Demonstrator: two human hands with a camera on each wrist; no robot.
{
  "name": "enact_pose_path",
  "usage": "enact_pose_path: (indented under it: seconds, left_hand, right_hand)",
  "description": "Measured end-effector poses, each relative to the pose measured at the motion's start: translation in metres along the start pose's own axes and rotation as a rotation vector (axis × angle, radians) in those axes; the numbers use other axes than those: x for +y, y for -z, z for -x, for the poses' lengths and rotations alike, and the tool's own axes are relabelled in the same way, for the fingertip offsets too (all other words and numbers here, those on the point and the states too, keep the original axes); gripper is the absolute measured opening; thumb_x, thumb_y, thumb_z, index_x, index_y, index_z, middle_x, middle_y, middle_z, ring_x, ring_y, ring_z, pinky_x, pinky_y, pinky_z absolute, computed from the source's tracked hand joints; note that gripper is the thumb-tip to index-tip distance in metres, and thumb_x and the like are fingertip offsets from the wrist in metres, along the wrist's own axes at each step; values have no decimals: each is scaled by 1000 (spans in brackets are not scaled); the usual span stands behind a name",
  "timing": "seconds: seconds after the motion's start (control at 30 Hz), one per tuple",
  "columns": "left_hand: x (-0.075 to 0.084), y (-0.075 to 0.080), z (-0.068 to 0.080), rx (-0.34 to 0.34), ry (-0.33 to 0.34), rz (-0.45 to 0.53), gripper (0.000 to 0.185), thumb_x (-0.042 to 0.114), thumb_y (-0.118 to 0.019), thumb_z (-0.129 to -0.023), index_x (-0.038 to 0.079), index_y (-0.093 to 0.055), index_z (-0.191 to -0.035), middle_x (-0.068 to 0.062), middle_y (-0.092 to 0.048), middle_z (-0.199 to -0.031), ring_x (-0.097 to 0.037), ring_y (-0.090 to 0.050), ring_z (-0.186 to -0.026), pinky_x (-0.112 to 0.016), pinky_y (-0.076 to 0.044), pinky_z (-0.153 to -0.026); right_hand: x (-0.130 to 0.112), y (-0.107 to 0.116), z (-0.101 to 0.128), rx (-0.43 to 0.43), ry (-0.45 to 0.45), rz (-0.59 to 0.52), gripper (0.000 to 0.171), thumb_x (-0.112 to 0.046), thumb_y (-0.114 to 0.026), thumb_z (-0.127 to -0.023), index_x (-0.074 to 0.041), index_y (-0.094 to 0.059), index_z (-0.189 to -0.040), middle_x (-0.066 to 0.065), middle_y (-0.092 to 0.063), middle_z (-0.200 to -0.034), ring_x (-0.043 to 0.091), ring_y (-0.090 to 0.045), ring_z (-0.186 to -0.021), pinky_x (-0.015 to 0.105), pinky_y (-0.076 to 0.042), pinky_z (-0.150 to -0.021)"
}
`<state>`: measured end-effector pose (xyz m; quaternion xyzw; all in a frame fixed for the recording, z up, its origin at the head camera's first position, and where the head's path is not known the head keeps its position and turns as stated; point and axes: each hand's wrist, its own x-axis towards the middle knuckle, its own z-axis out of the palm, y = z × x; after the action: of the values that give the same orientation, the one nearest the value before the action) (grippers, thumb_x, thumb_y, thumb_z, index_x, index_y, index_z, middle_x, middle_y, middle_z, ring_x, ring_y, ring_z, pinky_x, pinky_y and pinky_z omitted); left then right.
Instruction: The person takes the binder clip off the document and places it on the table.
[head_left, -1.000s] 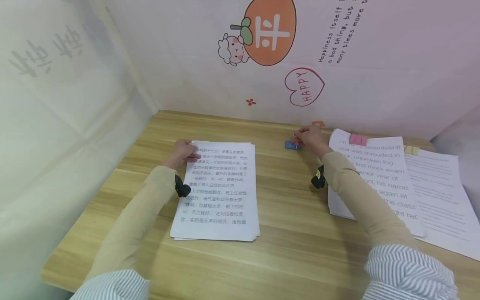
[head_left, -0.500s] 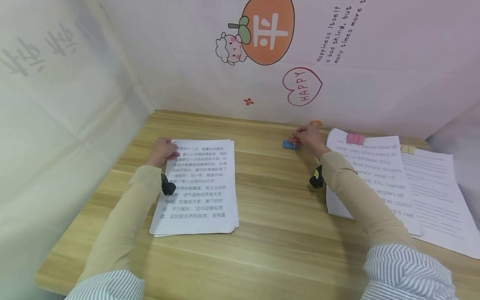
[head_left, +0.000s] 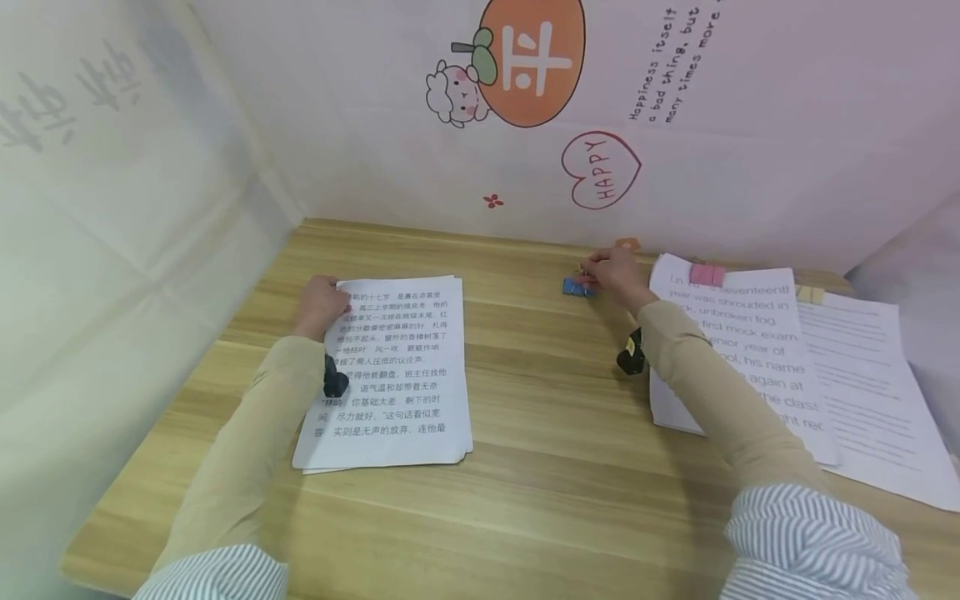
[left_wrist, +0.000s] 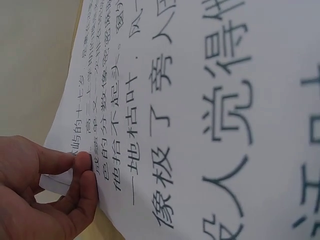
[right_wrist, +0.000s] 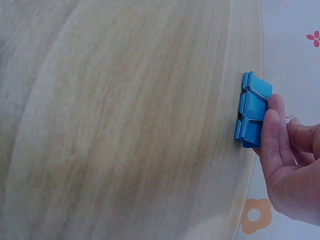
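Observation:
A stack of printed paper lies on the left part of the wooden table. My left hand is at its upper left corner, and in the left wrist view the thumb and curled fingers pinch the edge of the sheets. Near the back of the table, my right hand holds a blue binder clip. Seen from the right wrist, two fingers lie along the clip's blue body while the thumb is at its wire handle. The clip bears on no paper.
To the right, under my right forearm, lies another stack with a pink binder clip on its top edge. Partly beneath it are more sheets with a yellow clip. A printed white wall sheet borders the table's back.
My left hand has drawn the left paper stack leftward, mostly in the first half second. The right hand stays at the blue clip. The head view has shifted slightly.

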<state>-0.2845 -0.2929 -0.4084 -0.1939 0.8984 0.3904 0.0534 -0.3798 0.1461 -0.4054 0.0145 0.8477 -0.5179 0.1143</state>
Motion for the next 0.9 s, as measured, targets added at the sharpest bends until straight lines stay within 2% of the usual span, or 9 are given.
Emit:
enact_pose_path:
  seconds: [0.13, 0.3, 0.47, 0.7, 0.77, 0.83, 0.9]
  left_hand:
    - [-2, -3, -1, 17, -30, -56, 49, 7, -46, -89, -7, -42, -136, -27, -52, -131, -35, -54, -107, -47, -44, -98]
    - [-3, -7, -4, 36, -50, -104, 47, 4, -45, -89, -10, -43, -134, -28, -54, -126, -37, -55, -106, -47, -46, -96]
    - [-1, -9, -4, 26, -47, -120, 48, 2, -43, -90, -11, -39, -136, -31, -49, -131, -41, -53, -115, -49, -43, -101]
    - [2, -12, 0, 19, -42, -128, 47, 3, -42, -91, -10, -39, -136, -30, -48, -133, -41, -51, -117, -50, -41, -104]
    - [3, -12, 1, 25, -44, -128, 46, 2, -42, -91, -11, -40, -135, -30, -49, -132, -41, -52, -116, -50, -41, -103]
    - [3, -12, 2, 35, -48, -129, 46, 2, -43, -90, -11, -41, -134, -30, -50, -130, -41, -52, -115, -50, -42, -102]
    - [2, -11, 3, 47, -58, -130, 46, 1, -43, -89, -12, -41, -133, -31, -50, -130, -42, -52, -115, -51, -41, -102]
  right_hand:
    - [0, 1, 1, 0, 1, -12, 35, -10, -47, -98, 13, -50, -125, 31, -56, -124, 2, -68, -72, 21, -56, -73]
    - [0, 1, 1, 0, 5, -16, 35, -10, -48, -97, 13, -52, -123, 27, -63, -116, 4, -69, -71, 22, -57, -72]
    - [2, 2, 1, -7, -2, -24, 35, -10, -48, -98, 13, -51, -123, 21, -67, -106, 4, -68, -71, 23, -57, -73]
    - [5, 8, 4, -14, -2, -29, 37, -13, -46, -99, 11, -50, -127, 26, -61, -118, 4, -68, -75, 23, -57, -75]
    - [5, 13, 6, -7, 12, -58, 39, -14, -47, -99, 12, -48, -127, 20, -65, -108, 4, -67, -73, 24, -57, -75]
    - [6, 21, 8, 20, 22, -112, 40, -13, -48, -98, 14, -46, -127, 10, -68, -91, 5, -67, -69, 25, -57, -73]
    - [8, 31, 11, 46, 27, -154, 42, -14, -49, -97, 15, -44, -129, -1, -63, -80, 4, -66, -66, 25, -57, -72]
